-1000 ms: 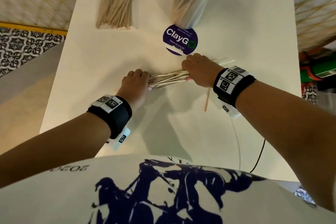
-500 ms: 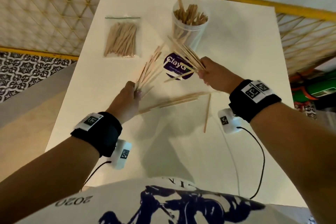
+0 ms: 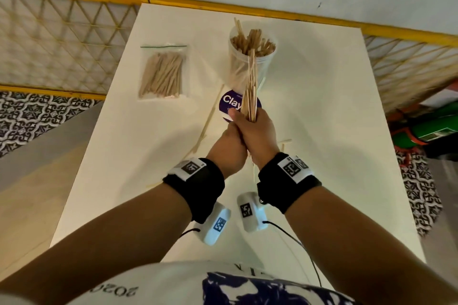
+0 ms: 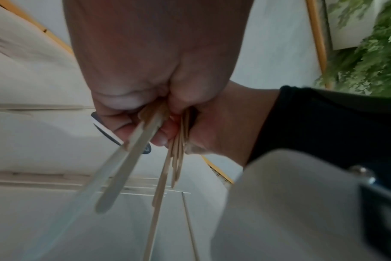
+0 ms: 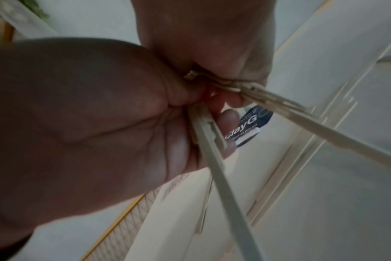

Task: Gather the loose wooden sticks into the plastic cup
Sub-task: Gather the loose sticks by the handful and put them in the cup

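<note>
Both hands point(image 3: 247, 136) grip sticks point(image 3: 250, 86) above a purple "Clay" sticker point(image 3: 229, 104).

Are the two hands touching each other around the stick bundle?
Touching. The head view shows the right hand pressed against the left hand with no gap, both gripping the sticks; the right wrist view shows them pressed together too.

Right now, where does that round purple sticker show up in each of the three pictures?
Head: sticker mid-table, below the cup, partly behind the sticks.
Left wrist: a sliver left of the fingers.
Right wrist: centre-right, behind the fingertips.
Shared landmark: the held sticks.
</note>
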A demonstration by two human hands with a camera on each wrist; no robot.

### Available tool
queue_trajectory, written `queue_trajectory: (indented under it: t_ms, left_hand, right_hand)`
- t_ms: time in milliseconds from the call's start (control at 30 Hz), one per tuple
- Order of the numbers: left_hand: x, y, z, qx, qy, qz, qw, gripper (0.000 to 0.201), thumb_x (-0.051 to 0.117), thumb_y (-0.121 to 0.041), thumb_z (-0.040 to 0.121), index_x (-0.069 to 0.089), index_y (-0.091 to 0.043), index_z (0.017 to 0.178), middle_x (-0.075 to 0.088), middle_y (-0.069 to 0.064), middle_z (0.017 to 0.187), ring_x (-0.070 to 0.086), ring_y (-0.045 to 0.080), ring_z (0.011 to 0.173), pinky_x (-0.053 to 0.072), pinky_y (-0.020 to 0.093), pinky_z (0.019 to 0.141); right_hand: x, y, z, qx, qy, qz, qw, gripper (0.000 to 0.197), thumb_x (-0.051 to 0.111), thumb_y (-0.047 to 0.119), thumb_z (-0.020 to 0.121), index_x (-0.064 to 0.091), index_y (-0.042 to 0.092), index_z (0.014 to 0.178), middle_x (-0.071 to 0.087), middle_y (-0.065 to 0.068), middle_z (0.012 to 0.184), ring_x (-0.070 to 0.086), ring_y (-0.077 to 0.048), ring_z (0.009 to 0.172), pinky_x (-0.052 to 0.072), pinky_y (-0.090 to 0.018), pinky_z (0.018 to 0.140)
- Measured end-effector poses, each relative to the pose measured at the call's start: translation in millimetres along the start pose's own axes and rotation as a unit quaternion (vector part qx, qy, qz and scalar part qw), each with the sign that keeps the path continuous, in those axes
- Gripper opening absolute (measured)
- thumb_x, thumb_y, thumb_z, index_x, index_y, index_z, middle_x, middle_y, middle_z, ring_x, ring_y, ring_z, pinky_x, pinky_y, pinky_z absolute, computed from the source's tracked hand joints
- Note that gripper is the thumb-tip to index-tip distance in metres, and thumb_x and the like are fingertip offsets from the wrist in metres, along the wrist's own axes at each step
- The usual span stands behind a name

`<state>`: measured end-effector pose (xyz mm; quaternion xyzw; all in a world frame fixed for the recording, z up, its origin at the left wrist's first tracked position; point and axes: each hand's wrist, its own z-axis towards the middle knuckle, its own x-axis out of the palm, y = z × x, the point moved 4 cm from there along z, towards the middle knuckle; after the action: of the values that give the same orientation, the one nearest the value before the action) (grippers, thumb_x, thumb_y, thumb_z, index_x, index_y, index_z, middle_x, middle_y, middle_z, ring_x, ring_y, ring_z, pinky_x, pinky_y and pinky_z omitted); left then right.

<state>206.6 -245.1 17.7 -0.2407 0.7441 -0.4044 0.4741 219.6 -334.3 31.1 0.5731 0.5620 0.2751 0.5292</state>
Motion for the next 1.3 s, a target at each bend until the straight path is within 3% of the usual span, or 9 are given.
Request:
queue_trajectory:
  t_ms: [233, 400, 567, 633, 700, 833, 1000, 1167, 1300]
  left_hand:
    - [-38.3, -6.1, 4.2, 0.006, 0.013, 0.003, 1.000, 0.015, 0.051, -0.014, 0.092, 0.062, -0.009, 0.083, 0.064, 0.011, 0.092, 0.058, 0.019, 0.080, 0.046, 0.033, 0.076]
    - [-85.5, -28.4, 10.6, -0.041, -0.041, -0.252, 0.966, 0.057, 0.065, -0.043, 0.082, 0.042, -0.019, 0.128, 0.055, -0.002, 0.122, 0.052, 0.009, 0.115, 0.040, 0.023, 0.096]
    - [-94.9, -67.6, 13.0, 0.037, -0.024, -0.214, 0.976, 0.027, 0.057, -0.028, 0.092, 0.062, -0.009, 0.111, 0.072, 0.003, 0.101, 0.067, 0.004, 0.092, 0.046, 0.019, 0.077]
    - [-93.0, -67.4, 12.6, 0.049, -0.040, -0.251, 0.966, 0.028, 0.058, -0.027, 0.092, 0.059, -0.007, 0.113, 0.068, 0.014, 0.106, 0.068, 0.020, 0.086, 0.054, 0.031, 0.072]
    - [-93.3, -53.6, 11.5, 0.029, -0.048, -0.342, 0.938, 0.030, 0.051, -0.038, 0.094, 0.056, -0.014, 0.112, 0.062, 0.018, 0.109, 0.060, 0.033, 0.082, 0.051, 0.044, 0.071]
    - [-72.8, -3.3, 4.7, -0.187, -0.075, -0.535, 0.820, 0.067, 0.032, -0.061, 0.092, 0.044, -0.013, 0.138, 0.047, 0.008, 0.143, 0.041, 0.025, 0.132, 0.031, 0.039, 0.106]
    - [-41.5, -4.8, -4.8, -0.289, -0.069, -0.655, 0.695, 0.060, 0.032, -0.053, 0.096, 0.059, -0.002, 0.113, 0.061, 0.015, 0.109, 0.060, 0.031, 0.104, 0.045, 0.040, 0.098]
    - [-41.1, -22.0, 1.5, -0.288, -0.074, -0.666, 0.684, 0.030, 0.037, -0.017, 0.098, 0.062, -0.002, 0.093, 0.070, 0.011, 0.066, 0.069, 0.018, 0.058, 0.058, 0.029, 0.054]
    - [-34.8, -20.7, -2.6, -0.302, -0.057, -0.669, 0.677, 0.024, 0.040, -0.016, 0.097, 0.061, -0.005, 0.094, 0.069, 0.009, 0.068, 0.068, 0.018, 0.059, 0.059, 0.032, 0.061]
  right_hand:
    - [-1.5, 6.6, 8.1, -0.008, 0.026, -0.020, 0.999, 0.025, 0.053, 0.036, 0.089, 0.057, 0.012, 0.097, 0.067, -0.008, 0.078, 0.066, -0.022, 0.068, 0.054, -0.035, 0.062]
    - [1.8, 24.3, 1.3, -0.052, 0.137, 0.008, 0.989, 0.005, 0.055, 0.018, 0.094, 0.055, 0.021, 0.097, 0.060, 0.000, 0.072, 0.057, -0.011, 0.056, 0.058, -0.030, 0.061]
    - [13.8, 35.1, -1.0, -0.090, 0.208, -0.073, 0.971, 0.009, 0.065, 0.015, 0.087, 0.057, 0.017, 0.093, 0.064, 0.006, 0.075, 0.063, -0.011, 0.059, 0.056, -0.028, 0.063]
    - [12.0, 43.9, -0.6, -0.067, 0.214, -0.032, 0.974, 0.011, 0.061, 0.004, 0.089, 0.056, 0.011, 0.082, 0.061, 0.005, 0.062, 0.060, -0.010, 0.053, 0.052, -0.023, 0.056]
    - [3.4, 55.2, 5.5, -0.056, 0.185, 0.043, 0.980, 0.015, 0.055, -0.007, 0.087, 0.054, 0.006, 0.082, 0.059, 0.002, 0.057, 0.055, -0.011, 0.049, 0.050, -0.025, 0.052]
    - [-23.4, 102.5, 14.1, -0.134, 0.096, 0.151, 0.975, 0.007, 0.061, 0.007, 0.085, 0.057, 0.002, 0.088, 0.059, -0.005, 0.058, 0.058, -0.023, 0.053, 0.052, -0.031, 0.057]
    - [-13.1, 130.5, 2.2, -0.148, 0.132, 0.265, 0.944, 0.013, 0.071, 0.003, 0.074, 0.058, 0.005, 0.077, 0.059, -0.010, 0.065, 0.061, -0.028, 0.060, 0.054, -0.037, 0.065]
    - [1.3, 100.9, -10.9, -0.096, 0.126, 0.197, 0.967, 0.021, 0.074, -0.001, 0.076, 0.057, 0.008, 0.085, 0.062, -0.007, 0.071, 0.065, -0.021, 0.063, 0.055, -0.033, 0.066]
    - [1.9, 96.1, -13.8, -0.093, 0.112, 0.182, 0.972, 0.015, 0.068, -0.001, 0.082, 0.056, 0.007, 0.087, 0.062, 0.000, 0.066, 0.063, -0.019, 0.061, 0.055, -0.032, 0.064]
